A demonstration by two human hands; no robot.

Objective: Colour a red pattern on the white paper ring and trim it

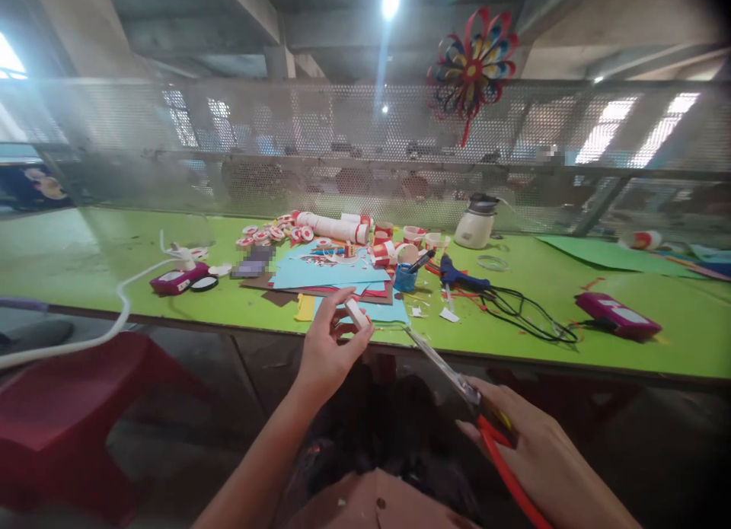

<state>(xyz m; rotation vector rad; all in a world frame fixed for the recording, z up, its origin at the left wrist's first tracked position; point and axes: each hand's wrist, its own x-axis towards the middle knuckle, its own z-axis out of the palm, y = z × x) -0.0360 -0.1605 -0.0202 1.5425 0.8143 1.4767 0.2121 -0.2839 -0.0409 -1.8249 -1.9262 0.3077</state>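
Observation:
My left hand (331, 350) is closed on a small white piece with some red at its end (357, 313), held over the table's front edge. It resembles the cut-off cup bases (279, 231) heaped at the back, though its full shape is hidden by my fingers. In my right hand (531, 441) is a pair of scissors (448, 371) with red handles. Their blades point up and left toward the table edge, apart from the white piece. Just beyond my left hand lie light blue paper sheets (308, 274) with red scraps on them.
Around the green table (531, 316) are a glue gun (460, 274) with a looped black cord, a blue pen holder (406, 278), a white kettle-like jug (476, 223), cut paper cups (384, 253) and purple power strips (620, 316). A red stool (74, 407) stands at left; a perforated screen rises behind.

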